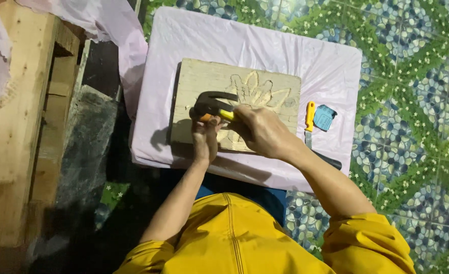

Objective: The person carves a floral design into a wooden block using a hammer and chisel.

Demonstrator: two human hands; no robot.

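- Closest to the camera are the yellow sleeves (244, 238) of the person, who leans over a low table.
- The left hand (205, 139) is closed around a small tool with an orange bit showing, likely a chisel (206, 118). It stands on the wood, held steady so it can be hit.
- The right hand (260, 131) is wrapped tight around the yellow handle of a hammer (211, 103). The dark hammer head sits just above the chisel top.
- Both hands rest over the wooden board (234, 83), which lies flat on the pink cloth (265, 43). The cloth covers the table, maybe to catch chips.
- A leafy shape (257, 91) is cut into the board, just past the hands.
- Beside the board on the right lie a tool with an orange handle (310, 117) and a small blue thing (325, 117), near enough to grab.
- Farther off is a floor with green and blue patterns (412, 76).
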